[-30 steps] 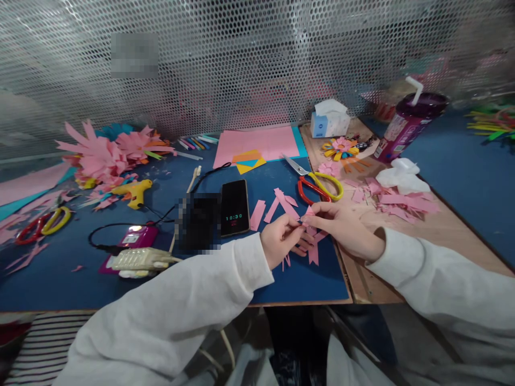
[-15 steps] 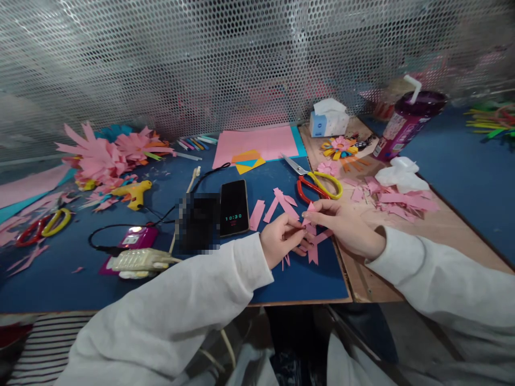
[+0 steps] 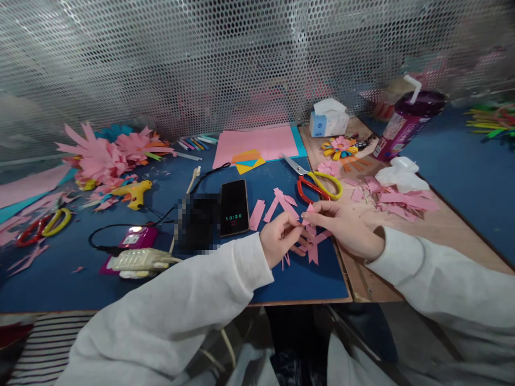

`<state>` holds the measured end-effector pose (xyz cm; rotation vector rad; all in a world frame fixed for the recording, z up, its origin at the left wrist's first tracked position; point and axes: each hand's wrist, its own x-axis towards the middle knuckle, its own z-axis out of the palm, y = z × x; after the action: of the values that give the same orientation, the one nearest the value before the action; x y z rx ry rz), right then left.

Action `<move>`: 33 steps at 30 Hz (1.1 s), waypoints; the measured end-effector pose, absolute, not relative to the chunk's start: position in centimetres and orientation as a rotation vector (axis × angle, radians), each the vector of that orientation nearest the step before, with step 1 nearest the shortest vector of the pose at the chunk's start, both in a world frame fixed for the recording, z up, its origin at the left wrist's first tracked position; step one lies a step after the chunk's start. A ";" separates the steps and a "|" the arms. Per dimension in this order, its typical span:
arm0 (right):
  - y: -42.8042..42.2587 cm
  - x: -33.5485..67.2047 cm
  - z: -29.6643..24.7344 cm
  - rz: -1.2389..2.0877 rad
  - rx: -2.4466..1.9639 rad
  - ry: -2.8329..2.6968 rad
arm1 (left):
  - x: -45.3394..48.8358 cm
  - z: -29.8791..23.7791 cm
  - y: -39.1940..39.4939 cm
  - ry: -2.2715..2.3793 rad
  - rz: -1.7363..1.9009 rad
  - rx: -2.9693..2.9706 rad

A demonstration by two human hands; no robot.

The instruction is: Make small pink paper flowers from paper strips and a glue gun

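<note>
The person's two forearms, in pale grey sleeves, reach forward over the tabletop [image 3: 298, 287] and angle inward, so that the hands meet near its front edge. The left hand [image 3: 282, 239] comes in from the lower left, its knuckles bent and its fingers curled toward the other hand, with the lower fingers slightly fanned. The right hand [image 3: 345, 227] comes in from the right, back of the hand mostly up, just where the blue surface meets the wooden section [image 3: 386, 252]. Its grip is closed, thumb and index finger pinching a small pink paper piece [image 3: 309, 209] whose pointed tip stands up between the two hands. The left grip is nearly closed, thumb and index tips brought together at the lower part of that piece; whether they pinch it or only touch it cannot be told. Under and beside the fingers lies a notched pink strip [image 3: 313, 254], and more pink strips [image 3: 277, 206] lie just beyond the left hand. The scissors [image 3: 307, 173], with one red and one yellow handle, rest just past the right hand, while the phone [image 3: 234, 206] lies to the left of the strips
</note>
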<state>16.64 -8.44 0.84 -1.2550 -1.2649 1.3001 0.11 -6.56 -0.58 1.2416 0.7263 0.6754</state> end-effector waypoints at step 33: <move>-8.7 16.5 1.0 1.286 -1.274 -1.256 | 0.0 -0.3 -6.6 0.760 0.634 1.191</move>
<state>16.51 -8.66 0.99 -1.2740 -1.2556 1.2858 -0.03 -6.55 -0.25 1.1909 0.7598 0.6345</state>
